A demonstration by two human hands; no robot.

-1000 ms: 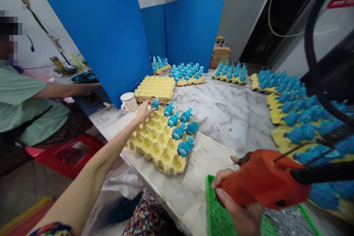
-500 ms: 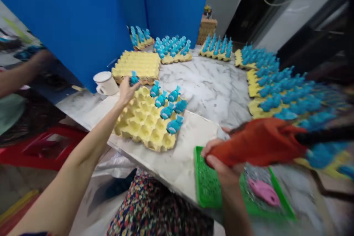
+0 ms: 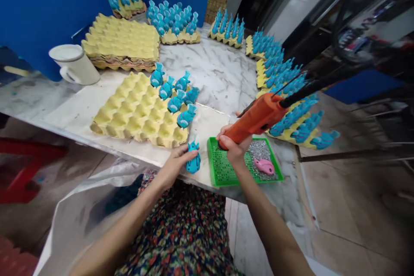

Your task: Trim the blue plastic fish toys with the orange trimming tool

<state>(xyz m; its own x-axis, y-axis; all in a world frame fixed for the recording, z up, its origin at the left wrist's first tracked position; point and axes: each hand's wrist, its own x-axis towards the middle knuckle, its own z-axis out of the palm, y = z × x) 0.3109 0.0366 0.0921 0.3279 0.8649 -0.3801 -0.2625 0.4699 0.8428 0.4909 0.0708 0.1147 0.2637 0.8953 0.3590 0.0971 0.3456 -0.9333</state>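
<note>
My left hand (image 3: 177,161) is closed on a blue plastic toy figure (image 3: 193,158) at the table's front edge, its slotted side facing up. My right hand (image 3: 235,146) grips an orange power screwdriver (image 3: 254,120) with a black cable, its lower end over a green basket (image 3: 223,172). Small silver screws (image 3: 258,150) and a pink plastic piece (image 3: 264,166) lie in that basket. Left of it sits a yellow egg tray (image 3: 136,112), with several blue bird-shaped toys (image 3: 176,101) in its right-hand cups.
A white enamel mug (image 3: 77,65) stands at the left beside a stack of egg trays (image 3: 121,41). More trays filled with blue toys (image 3: 173,19) line the back and the right side of the marble table (image 3: 210,69). A red stool (image 3: 19,164) is at lower left.
My left hand has come back from the far side of the egg tray to the front edge with the blue toy. The screwdriver is now tilted more upright, and the view has shifted.
</note>
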